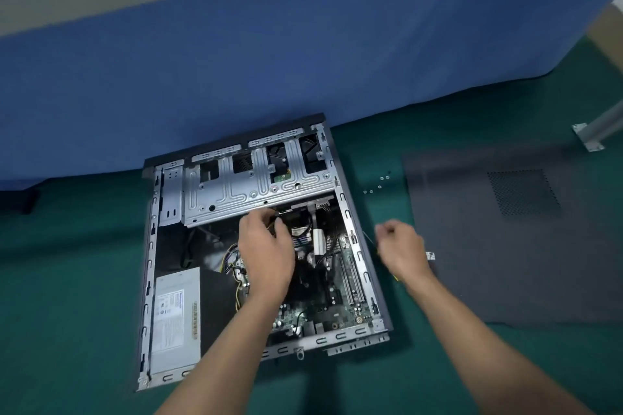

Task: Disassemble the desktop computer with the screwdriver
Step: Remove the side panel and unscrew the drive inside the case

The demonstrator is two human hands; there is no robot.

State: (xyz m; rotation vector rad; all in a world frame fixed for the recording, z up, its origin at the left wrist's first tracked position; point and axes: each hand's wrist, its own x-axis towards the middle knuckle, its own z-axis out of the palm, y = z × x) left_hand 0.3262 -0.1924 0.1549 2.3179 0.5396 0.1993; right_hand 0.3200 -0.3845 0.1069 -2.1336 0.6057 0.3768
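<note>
A green worktop (84, 280) fills the lower view. At its centre lies an opened desktop computer (256, 178), flat on its side. A dark grey side panel (505, 263) lies flat at 3 o'clock. Small loose screws (380, 186) sit between them. A metal foot (588, 138) rests at 2 o'clock.

You will find no wording here that can be read. The white label (168, 322) on the power supply (173, 362), in the near-left corner of the desktop computer (256, 178), carries a blue heading and rows of fine print, all too blurred. The small sticker (300, 231) near the computer's middle is equally illegible.
</note>
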